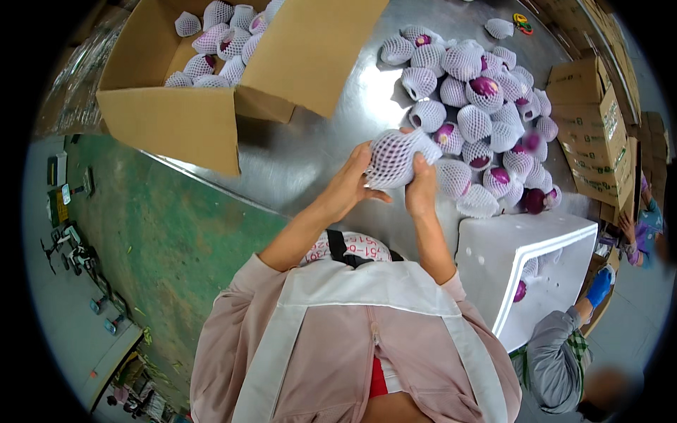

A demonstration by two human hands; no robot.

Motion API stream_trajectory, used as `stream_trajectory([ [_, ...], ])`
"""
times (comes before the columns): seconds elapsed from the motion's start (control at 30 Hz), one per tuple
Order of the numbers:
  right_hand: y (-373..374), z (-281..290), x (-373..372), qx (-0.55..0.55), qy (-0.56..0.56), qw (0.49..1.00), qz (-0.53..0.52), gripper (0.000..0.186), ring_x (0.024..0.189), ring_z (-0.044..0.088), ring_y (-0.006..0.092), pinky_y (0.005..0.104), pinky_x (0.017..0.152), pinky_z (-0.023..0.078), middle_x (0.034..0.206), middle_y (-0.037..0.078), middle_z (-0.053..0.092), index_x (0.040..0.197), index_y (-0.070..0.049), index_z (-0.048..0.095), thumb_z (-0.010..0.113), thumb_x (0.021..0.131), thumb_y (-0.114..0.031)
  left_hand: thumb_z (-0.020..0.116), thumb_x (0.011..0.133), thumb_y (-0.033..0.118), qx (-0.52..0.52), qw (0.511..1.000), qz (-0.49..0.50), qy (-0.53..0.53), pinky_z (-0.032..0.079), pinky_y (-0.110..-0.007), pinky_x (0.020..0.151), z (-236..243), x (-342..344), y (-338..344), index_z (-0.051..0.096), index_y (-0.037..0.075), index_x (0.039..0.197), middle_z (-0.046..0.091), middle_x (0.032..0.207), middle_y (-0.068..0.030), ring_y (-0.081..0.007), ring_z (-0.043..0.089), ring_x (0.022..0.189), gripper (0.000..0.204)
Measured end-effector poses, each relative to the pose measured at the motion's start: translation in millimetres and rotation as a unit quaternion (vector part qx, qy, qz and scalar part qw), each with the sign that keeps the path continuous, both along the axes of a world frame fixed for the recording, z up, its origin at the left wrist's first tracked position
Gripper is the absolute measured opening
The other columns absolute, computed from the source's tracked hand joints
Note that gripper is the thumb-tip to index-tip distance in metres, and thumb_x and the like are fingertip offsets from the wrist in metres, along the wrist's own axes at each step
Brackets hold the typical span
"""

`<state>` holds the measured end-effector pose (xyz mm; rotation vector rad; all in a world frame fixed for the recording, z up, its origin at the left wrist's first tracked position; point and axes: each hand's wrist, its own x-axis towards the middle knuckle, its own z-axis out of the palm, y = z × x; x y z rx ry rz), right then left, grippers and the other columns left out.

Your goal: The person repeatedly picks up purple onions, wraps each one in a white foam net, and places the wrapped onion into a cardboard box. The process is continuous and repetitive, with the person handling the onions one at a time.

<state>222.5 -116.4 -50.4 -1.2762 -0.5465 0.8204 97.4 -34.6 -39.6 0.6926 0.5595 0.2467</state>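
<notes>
Above the near edge of the metal table, a white foam net sleeve (pixel 392 159) wraps a round purple piece of produce whose exact kind I cannot make out. My left hand (pixel 350 176) holds its left side, with some fingers hidden beneath. On the right side, my right hand (pixel 422 185) grips it, thumb pressed near the gathered end of the net. Just beyond and to the right lies a heap of netted produce (pixel 474 123), several with purple skin showing through the openings.
An open cardboard box (pixel 169 120) with netted pieces stands at the far left of the metal table (pixel 321 151). A white foam box (pixel 490 247) sits tilted at the right. Beside it works another person (pixel 557 352), wearing a blue glove. Stacked cartons (pixel 589 134) line the right side.
</notes>
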Motion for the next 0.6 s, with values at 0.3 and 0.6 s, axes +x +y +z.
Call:
stream_trajectory([
  [0.3,-29.1,20.5,-30.1,0.004,-0.112,0.993,-0.045,0.038,0.099,0.057,0.0179,0.029,0.088,0.043,0.111,0.016,0.061,0.123,0.006,0.049,0.037,0.098,-0.019,0.035,0.096,0.049,-0.11,0.988,-0.022,-0.107,0.055,-0.038,0.072,10.1,-15.6,-30.9,0.035,0.015,0.136,0.054,0.12,-0.0042,-0.0175,0.056,0.104,0.053],
  [0.6,-39.6,38.5,-31.7,0.01,-0.195,0.98,0.048,0.05,0.101,0.06,0.02,0.0307,0.088,0.045,0.117,0.015,0.06,0.119,0.002,0.05,0.071,0.079,-0.018,0.041,0.092,0.056,0.032,0.996,0.084,-0.017,0.049,-0.038,0.085,16.2,-21.1,-46.5,0.033,0.016,0.132,0.052,0.118,-0.0033,-0.0172,0.055,0.103,0.058],
])
